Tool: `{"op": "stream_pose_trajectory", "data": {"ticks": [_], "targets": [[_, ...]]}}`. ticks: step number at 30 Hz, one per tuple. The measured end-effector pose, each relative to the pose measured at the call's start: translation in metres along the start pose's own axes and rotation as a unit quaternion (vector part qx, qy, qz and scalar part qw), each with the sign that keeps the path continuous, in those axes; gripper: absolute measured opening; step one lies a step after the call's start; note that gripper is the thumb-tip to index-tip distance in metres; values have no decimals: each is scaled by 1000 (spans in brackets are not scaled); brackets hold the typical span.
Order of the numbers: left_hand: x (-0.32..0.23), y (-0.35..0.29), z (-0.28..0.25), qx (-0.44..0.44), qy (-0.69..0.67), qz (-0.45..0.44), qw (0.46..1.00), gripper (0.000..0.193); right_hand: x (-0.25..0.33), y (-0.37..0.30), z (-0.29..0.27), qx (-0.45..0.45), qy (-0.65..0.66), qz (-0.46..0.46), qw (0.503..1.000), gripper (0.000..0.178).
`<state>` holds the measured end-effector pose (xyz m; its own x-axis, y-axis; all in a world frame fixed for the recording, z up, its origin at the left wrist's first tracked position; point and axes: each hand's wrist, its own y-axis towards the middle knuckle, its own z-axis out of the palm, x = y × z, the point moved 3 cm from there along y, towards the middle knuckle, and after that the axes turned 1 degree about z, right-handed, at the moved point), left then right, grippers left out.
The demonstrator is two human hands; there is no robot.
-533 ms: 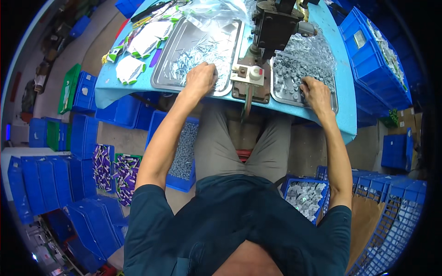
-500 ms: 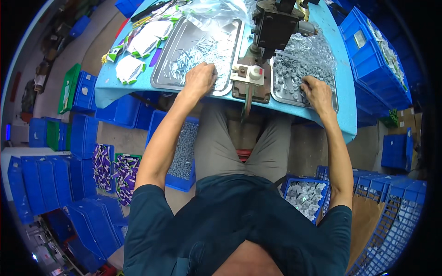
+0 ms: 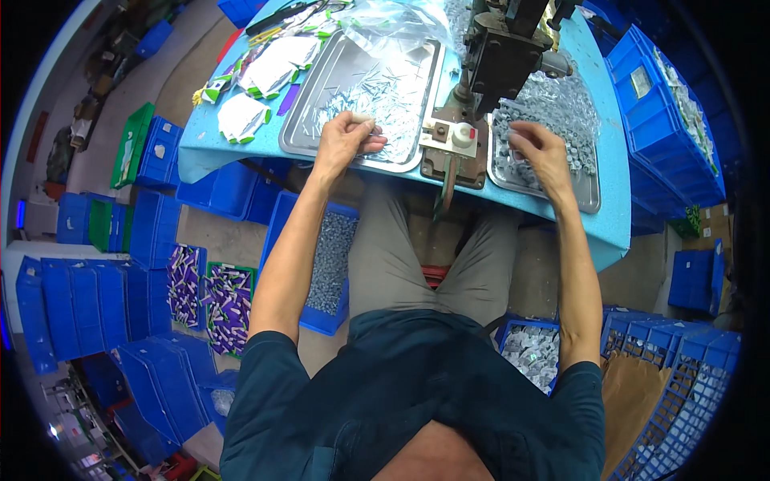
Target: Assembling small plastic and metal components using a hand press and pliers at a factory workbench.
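Note:
My left hand [image 3: 343,144] is over the near edge of a metal tray [image 3: 298,132] strewn with thin silvery pins [image 3: 373,94]. Its thumb and forefinger are pinched together; whatever is between them is too small to make out. My right hand [image 3: 544,154] hovers above a second metal tray [image 3: 584,202] holding small grey cylindrical parts [image 3: 579,152]. The fingers there are curled to a pinch, and their tips hide what they hold, if anything. Between the hands stands a dark bench press [image 3: 499,68], with a small pale fixture block [image 3: 449,136] on its base.
White and green packets [image 3: 241,119] lie on the blue-covered table [image 3: 200,148] at the left. Clear plastic bags [image 3: 401,28] cover the trays' far ends. Blue crates [image 3: 666,120] stand at the right. Below the table, a blue bin [image 3: 327,321] of small grey parts sits beside my leg.
My right hand has lifted from the grey parts and moved left toward the press. My left hand has turned, with its fingers now showing. The whole view has shifted slightly.

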<state>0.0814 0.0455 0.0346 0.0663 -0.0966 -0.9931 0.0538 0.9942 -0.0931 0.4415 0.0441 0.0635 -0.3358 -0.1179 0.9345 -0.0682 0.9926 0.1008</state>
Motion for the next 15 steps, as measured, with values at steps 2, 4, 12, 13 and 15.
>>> {"op": "stream_pose_trajectory", "data": {"ticks": [2,4,12,13,15], "targets": [[4,1,-3,-11,13,4,1000,17,13,6,29,40,33,-8,999,26],[4,2,-2,-20,25,10,999,18,21,12,45,63,22,-6,998,26],[2,-4,-3,5,43,46,998,26,40,44,54,215,-58,-18,975,20],[-1,-5,2,13,33,39,999,27,43,48,52,250,-95,-23,963,19],[-4,-9,10,12,7,21,1000,26,47,57,52,276,-119,26,953,15]]}}
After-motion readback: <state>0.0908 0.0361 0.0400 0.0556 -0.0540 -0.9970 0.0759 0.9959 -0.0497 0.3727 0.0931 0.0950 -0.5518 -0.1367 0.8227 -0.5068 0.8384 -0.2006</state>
